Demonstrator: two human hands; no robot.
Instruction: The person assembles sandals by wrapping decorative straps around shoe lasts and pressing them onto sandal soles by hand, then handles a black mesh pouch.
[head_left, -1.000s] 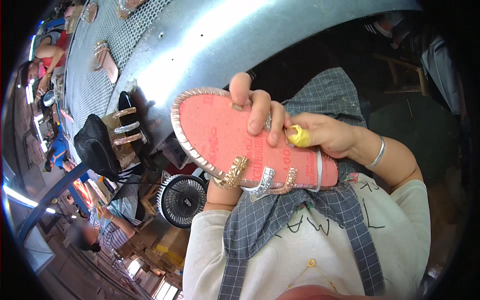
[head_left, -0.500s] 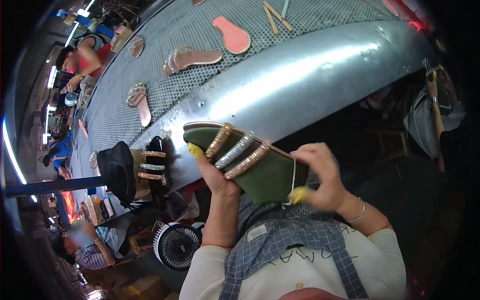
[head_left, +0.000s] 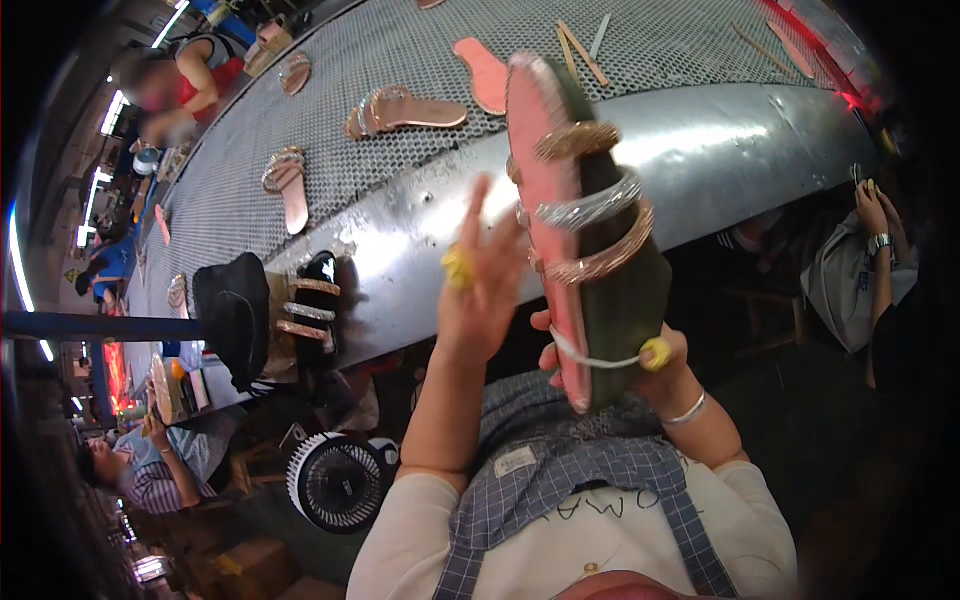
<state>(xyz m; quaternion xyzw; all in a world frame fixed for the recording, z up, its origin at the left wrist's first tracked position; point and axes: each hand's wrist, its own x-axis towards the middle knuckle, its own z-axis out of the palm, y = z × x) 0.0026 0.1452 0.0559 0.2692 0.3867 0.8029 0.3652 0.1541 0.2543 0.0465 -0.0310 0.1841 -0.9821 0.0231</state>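
Note:
In front of me a green shoe last (head_left: 628, 300) stands nearly upright, toe up, with a pink insole (head_left: 548, 170) along its left face. Three glittery straps, gold, silver (head_left: 590, 205) and rose gold, cross over it. A white band (head_left: 600, 362) loops round the heel end. My right hand (head_left: 668, 372) grips that heel end from below, a yellow cover on one finger. To the left of the insole is my left hand (head_left: 485, 285), slightly blurred, its fingers spread and holding nothing; it too wears a yellow finger cover.
A metal-edged mesh conveyor (head_left: 400, 205) runs across, carrying several sandals (head_left: 420, 110), a pink insole (head_left: 484, 75) and thin sticks (head_left: 585, 55). At left stand a dark strapped last (head_left: 325, 300), a black cloth-like piece (head_left: 232, 320) and a fan (head_left: 340, 483). Other people sit along the line.
The strapped last has turned from lying sideways to toe up, showing its pink insole, and moved right. My left hand has let go of the toe; my right hand still grips the heel.

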